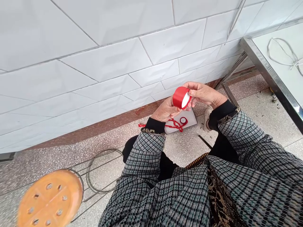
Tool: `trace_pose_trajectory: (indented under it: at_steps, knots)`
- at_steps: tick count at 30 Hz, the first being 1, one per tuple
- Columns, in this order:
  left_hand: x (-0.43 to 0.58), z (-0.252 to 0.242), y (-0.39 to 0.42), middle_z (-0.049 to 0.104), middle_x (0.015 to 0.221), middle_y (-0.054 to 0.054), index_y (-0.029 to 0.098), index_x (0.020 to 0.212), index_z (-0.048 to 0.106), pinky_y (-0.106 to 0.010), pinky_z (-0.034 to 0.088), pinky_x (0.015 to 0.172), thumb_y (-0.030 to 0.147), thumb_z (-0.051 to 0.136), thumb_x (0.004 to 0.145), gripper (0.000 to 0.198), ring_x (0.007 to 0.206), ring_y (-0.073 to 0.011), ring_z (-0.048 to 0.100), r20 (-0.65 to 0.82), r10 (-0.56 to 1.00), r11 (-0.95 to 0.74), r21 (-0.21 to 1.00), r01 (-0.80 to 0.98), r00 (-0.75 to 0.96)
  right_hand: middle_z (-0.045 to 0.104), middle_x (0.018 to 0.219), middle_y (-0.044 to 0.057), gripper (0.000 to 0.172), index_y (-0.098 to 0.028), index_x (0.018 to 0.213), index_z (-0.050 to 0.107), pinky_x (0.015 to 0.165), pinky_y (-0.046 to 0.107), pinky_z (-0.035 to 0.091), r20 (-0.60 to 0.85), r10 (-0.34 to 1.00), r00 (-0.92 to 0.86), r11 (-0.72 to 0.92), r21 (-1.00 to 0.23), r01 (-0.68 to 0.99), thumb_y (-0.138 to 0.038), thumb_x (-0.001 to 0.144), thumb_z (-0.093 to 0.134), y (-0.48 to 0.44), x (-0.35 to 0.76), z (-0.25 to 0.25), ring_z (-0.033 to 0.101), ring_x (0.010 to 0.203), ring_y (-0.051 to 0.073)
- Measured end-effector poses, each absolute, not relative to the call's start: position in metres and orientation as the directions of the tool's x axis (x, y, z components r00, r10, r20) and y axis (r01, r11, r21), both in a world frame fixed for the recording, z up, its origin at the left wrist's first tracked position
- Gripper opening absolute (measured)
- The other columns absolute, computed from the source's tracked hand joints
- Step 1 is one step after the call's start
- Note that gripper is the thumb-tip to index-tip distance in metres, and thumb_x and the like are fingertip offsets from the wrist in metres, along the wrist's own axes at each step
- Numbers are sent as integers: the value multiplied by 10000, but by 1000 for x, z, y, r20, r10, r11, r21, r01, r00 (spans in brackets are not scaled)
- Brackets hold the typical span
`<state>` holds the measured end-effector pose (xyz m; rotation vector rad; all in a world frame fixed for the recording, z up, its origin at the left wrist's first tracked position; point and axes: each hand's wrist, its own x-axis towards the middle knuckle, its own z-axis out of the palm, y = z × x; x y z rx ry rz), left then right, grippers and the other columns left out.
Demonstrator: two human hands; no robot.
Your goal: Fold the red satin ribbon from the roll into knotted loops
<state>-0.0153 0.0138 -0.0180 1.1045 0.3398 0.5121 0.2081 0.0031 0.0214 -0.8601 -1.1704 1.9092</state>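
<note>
A roll of red ribbon (pixel 180 97) with a white inner face is held up between both hands near the middle of the view. My left hand (pixel 165 110) grips its lower left side, fingers curled beneath. On its right side my right hand (pixel 203 94) has the thumb pressed at the rim and the fingers behind. Below the hands, a flat white box (pixel 191 119) lies on the floor, partly hidden by my left hand and sleeve. Loose red ribbon (pixel 174 126) and a small round red-rimmed piece (pixel 183 120) rest on the box.
An orange round stool seat (pixel 50 198) with holes and metal legs stands at the lower left. At right is a metal-framed table (pixel 272 69) with a thin cable on top. A white tiled wall (pixel 113 60) rises in front. A shoe (pixel 207 118) shows beside the box.
</note>
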Motion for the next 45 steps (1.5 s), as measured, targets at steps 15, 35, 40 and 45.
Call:
trace_pose_trajectory:
  at_steps: [15, 35, 40, 45]
  knots:
    - [-15, -40, 30, 566, 661, 69, 310, 1705, 380, -232, 357, 442, 425, 942, 820, 1054, 471, -92, 465, -47, 804, 111, 991, -71, 593, 835, 1056, 81, 483, -207, 1172, 737, 804, 301, 705, -332, 908, -257, -394, -884, -252, -646, 980, 800, 0, 196, 21, 813, 954, 194]
    - [-5, -44, 24, 600, 692, 85, 292, 1689, 369, -208, 342, 467, 323, 889, 875, 966, 451, -46, 425, -37, 858, 83, 994, -68, 512, 813, 997, 76, 437, -220, 1119, 741, 697, 257, 680, -382, 892, -240, -445, -837, -320, -623, 967, 816, 0, 189, 18, 764, 803, 159]
    - [8, -55, 19, 532, 612, 84, 264, 1202, 670, -250, 436, 519, 379, 819, 937, 324, 482, -102, 513, 94, 957, -94, 995, -15, 275, 784, 889, 56, 503, -247, 1133, 703, 659, 269, 660, -462, 883, -76, -452, -798, -398, -731, 994, 713, 9, 187, 14, 731, 714, 160]
    - [10, -53, 19, 706, 925, -31, 215, 818, 694, -318, 568, 844, 383, 841, 875, 230, 903, -169, 684, 322, 923, -336, 941, 33, 209, 739, 797, 47, 559, -273, 1153, 710, 606, 291, 637, -481, 876, -26, -452, -803, -389, -792, 946, 712, 13, 188, 9, 692, 665, 176]
